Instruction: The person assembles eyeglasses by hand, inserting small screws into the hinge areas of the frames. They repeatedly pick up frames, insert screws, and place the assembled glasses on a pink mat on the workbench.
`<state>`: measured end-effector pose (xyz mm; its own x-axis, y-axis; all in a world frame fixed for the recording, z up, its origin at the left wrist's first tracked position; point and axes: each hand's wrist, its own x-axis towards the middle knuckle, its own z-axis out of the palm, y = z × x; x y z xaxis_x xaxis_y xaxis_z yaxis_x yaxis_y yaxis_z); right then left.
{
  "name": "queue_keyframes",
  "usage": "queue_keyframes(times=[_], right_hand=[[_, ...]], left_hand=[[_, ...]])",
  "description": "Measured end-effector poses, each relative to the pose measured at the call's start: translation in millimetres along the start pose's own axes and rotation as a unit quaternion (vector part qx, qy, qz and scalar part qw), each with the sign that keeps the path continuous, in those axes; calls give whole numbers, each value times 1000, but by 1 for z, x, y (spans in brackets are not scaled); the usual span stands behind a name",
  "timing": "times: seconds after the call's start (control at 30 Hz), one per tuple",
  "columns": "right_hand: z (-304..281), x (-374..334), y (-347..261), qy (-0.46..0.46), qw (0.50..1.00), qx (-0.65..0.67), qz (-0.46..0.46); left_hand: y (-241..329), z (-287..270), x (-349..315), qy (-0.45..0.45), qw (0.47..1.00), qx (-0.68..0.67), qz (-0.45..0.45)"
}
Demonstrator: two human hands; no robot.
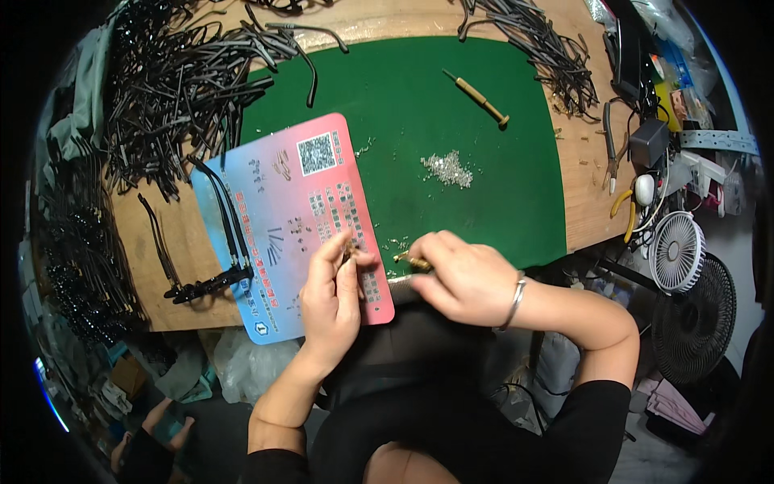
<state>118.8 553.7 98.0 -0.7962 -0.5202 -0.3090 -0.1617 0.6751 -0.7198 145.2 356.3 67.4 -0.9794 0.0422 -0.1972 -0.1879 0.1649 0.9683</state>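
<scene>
My left hand [332, 292] is closed over the right part of a pink and blue printed mat [363, 181], pinching a small brass-coloured piece [350, 252] whose exact kind I cannot make out. Just to its right, my right hand [468, 278] is closed around a brass-coloured tool [415, 262]. The tool's thin end points toward my left hand, with a small gap between them. Beyond the hands, a heap of tiny silvery screw-like parts [449, 169] lies on a green mat [492, 210]. A brass-handled screwdriver [482, 102] rests farther back.
Black eyeglass temples [173, 101] are heaped at the far left, with more temples [544, 48] at the far right. A dark glasses frame [208, 286] lies across the printed mat's left edge. Pliers [622, 214], cutters [610, 149] and a white fan [677, 252] are at the right.
</scene>
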Motion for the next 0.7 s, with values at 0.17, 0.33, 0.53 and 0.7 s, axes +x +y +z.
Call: queue_keyframes(times=[0.17,0.33,0.53,0.7], right_hand=[[8,22,6,41,993,-79,-75],[11,25,6,62,993,-44,-88],[-18,5,26,74,997,22,-25],[-12,0,46,72,986,151,-7]], left_hand=[[2,-18,-6,21,998,-48,-39],[8,-17,0,-13,997,-66,-38],[38,10,69,-99,981,134,103],[79,86,211,-95,902,291,305]])
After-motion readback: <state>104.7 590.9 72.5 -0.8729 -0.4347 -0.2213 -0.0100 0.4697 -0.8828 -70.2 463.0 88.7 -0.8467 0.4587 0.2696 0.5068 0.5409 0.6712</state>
